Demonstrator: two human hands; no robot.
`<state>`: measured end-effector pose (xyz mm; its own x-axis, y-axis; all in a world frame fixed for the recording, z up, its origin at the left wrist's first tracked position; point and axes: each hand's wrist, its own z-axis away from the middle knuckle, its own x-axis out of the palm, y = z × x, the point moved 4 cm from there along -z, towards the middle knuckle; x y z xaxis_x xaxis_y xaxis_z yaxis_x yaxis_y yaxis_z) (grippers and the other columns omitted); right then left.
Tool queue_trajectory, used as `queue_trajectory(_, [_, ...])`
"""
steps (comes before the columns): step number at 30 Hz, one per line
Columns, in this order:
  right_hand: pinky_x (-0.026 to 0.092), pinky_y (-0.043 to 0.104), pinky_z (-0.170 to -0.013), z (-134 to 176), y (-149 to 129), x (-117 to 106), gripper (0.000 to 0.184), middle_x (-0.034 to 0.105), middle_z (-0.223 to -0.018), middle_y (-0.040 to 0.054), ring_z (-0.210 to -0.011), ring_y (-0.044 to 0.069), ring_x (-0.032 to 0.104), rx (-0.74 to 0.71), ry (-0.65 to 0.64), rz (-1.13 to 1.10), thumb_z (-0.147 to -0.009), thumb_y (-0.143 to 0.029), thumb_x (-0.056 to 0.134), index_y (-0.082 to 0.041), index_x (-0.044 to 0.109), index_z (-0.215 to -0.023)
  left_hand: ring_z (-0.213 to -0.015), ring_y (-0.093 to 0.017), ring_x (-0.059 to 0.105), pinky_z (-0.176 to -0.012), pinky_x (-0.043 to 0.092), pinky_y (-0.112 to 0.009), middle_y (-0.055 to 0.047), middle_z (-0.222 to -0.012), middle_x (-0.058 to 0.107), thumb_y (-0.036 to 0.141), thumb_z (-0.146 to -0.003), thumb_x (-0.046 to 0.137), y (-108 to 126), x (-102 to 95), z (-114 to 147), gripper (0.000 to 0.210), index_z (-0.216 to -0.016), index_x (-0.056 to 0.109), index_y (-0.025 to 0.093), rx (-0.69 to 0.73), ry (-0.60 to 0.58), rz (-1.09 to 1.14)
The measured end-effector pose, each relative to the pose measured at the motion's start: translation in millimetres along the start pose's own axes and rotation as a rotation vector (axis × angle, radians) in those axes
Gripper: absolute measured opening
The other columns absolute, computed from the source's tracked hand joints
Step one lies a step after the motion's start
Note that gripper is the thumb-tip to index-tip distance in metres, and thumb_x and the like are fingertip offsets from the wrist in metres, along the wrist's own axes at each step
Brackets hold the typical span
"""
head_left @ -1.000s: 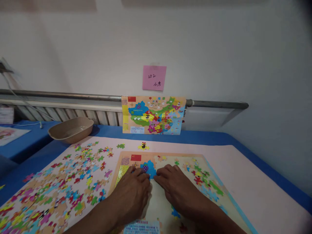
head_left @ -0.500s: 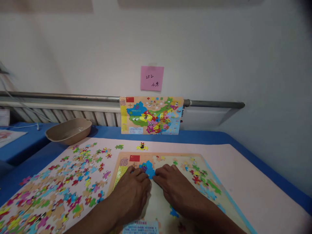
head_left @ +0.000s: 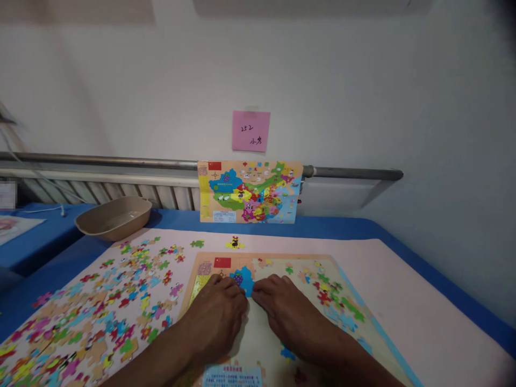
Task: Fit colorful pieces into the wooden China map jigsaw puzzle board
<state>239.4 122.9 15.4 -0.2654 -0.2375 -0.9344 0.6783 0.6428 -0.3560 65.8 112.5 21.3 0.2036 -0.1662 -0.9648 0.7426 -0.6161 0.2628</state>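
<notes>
Barely any change over the last second: both hands stay put, view shifts slightly, so the piece is still being seated. Left hand (head_left: pixel 215 317) lies palm-down, fingers loosely curled, fingertips pressing the left edge of the blue map piece (head_left: pixel 243 279). Right hand (head_left: pixel 284 312) is likewise flat, fingertips at the piece's right edge; neither hand grips anything. The piece sits in the upper-left of the puzzle board (head_left: pixel 322 258). Loose puzzle pieces (head_left: pixel 113 301) are spread left; reference map (head_left: pixel 250 191) leans on the wall, tan bowl (head_left: pixel 115 216) back left.
</notes>
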Motion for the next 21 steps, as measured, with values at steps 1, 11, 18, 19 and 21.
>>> queue_trajectory(1, [0.037, 0.047, -0.104, 0.7, 1.0, 0.4, 0.048, 0.067, -0.133, 0.0084, -0.12, 0.029, 0.054, -0.001, 0.012, -0.01, -0.081, 0.002, 0.048, -0.019, 0.067, -0.12, -0.112, -0.027, 0.065, -0.103, 0.044, -0.05, -0.005, -0.111, 0.076, 0.018, -0.097, 0.057, -1.5, -0.6, -0.6, 0.013, -0.099, 0.069, 0.02, -0.002, 0.003, 0.006])
queue_trajectory(11, [0.038, 0.047, -0.111, 2.9, 10.3, 1.2, 0.042, 0.068, -0.133, 0.0076, -0.123, 0.027, 0.056, -0.033, 0.084, -0.076, -0.089, 0.001, 0.049, -0.02, 0.069, -0.12, -0.105, -0.024, 0.063, -0.097, 0.042, -0.047, -0.002, -0.103, 0.075, 0.018, -0.1, 0.056, -4.5, 5.2, -5.2, 0.013, -0.091, 0.065, 0.02, 0.075, 0.047, -0.047])
queue_trajectory(18, [0.043, 0.042, -0.096, -3.3, 20.5, 0.6, 0.023, 0.069, -0.113, 0.009, -0.107, 0.027, 0.059, 0.095, 0.126, 0.08, -0.106, -0.007, 0.054, -0.018, 0.074, -0.105, -0.105, -0.024, 0.061, -0.097, 0.04, -0.047, -0.001, -0.104, 0.075, 0.018, -0.097, 0.057, -0.9, 1.1, -3.8, 0.01, -0.09, 0.063, 0.021, 0.063, 0.034, -0.069])
queue_trajectory(19, [0.042, 0.042, -0.095, -3.4, 18.7, 0.3, 0.022, 0.069, -0.114, 0.0086, -0.107, 0.027, 0.059, 0.082, 0.124, 0.095, -0.106, -0.007, 0.056, -0.018, 0.074, -0.105, -0.105, -0.025, 0.061, -0.097, 0.04, -0.047, -0.001, -0.104, 0.075, 0.018, -0.096, 0.058, -0.5, 0.5, -4.0, 0.009, -0.089, 0.063, 0.021, 0.061, 0.027, -0.07])
queue_trajectory(21, [0.041, 0.04, -0.093, -3.1, 14.7, -0.4, 0.021, 0.069, -0.114, 0.0082, -0.107, 0.026, 0.058, 0.052, 0.117, 0.123, -0.107, -0.008, 0.057, -0.019, 0.074, -0.105, -0.106, -0.025, 0.061, -0.097, 0.04, -0.047, -0.001, -0.104, 0.075, 0.019, -0.096, 0.059, -0.2, -0.2, -4.7, 0.008, -0.09, 0.064, 0.021, 0.06, 0.022, -0.072])
